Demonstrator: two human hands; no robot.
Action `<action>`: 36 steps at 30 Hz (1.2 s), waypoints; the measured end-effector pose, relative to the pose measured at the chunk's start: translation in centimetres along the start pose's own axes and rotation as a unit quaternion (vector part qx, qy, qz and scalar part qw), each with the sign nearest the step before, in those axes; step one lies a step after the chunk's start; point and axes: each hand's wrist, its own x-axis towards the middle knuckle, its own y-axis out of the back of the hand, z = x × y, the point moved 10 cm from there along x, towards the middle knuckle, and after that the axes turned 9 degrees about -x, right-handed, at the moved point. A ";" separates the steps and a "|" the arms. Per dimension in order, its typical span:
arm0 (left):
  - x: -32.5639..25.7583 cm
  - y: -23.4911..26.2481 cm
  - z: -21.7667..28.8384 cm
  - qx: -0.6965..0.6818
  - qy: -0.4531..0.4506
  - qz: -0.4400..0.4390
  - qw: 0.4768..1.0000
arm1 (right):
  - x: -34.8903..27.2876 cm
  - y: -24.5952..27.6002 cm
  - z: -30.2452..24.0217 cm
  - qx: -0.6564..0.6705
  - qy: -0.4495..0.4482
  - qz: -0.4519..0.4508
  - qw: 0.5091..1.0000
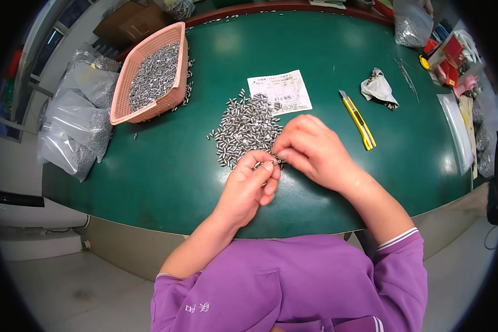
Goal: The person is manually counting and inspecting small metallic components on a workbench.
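Note:
A loose pile of small, shiny metal cylinders (243, 130) lies on the green tabletop, just beyond my hands. My left hand (250, 182) is closed in a pinch at the pile's near edge, with the tip of a small metal cylinder (273, 161) showing between thumb and forefinger. Close by on the right, my right hand (312, 148) is also pinched, its fingertips almost meeting those of the left. Whatever sits between the right fingertips is too small and covered to name. Behind the pile, a printed paper slip (290, 91) lies flat, partly under some cylinders.
A pink plastic basket (183, 61) of similar cylinders stands at the left, beside filled clear bags (72, 144). On the right lie a yellow box cutter (359, 123), a crumpled white plastic bag (377, 88) and thin metal tweezers (407, 76). More bags and red boxes line the right edge.

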 end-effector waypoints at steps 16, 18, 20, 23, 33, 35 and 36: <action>-0.2 -0.6 -0.1 -0.023 0.021 -0.027 0.999 | -1.2 -1.1 3.8 -0.116 -0.097 -0.087 0.985; -0.2 -0.8 -0.2 -0.022 0.028 -0.035 0.999 | -1.1 -0.9 3.6 -0.146 -0.087 -0.077 0.982; -0.2 -0.7 -0.2 -0.020 0.033 -0.029 0.999 | -0.9 -1.1 3.5 -0.039 -0.116 -0.080 0.989; -0.3 -0.6 -0.3 -0.006 0.032 -0.021 0.999 | -0.7 -1.8 2.8 0.161 -0.148 -0.096 0.971; -0.2 -0.7 -0.2 -0.004 0.018 -0.032 0.999 | -0.7 -1.7 2.4 0.207 -0.143 -0.074 0.965; -0.2 -1.0 -0.1 -0.010 0.017 -0.046 0.999 | -0.7 -1.3 2.9 0.166 -0.140 -0.067 0.974; -0.2 -1.0 0.0 -0.008 0.016 -0.045 0.999 | -0.6 -1.1 2.7 0.111 -0.117 -0.077 0.984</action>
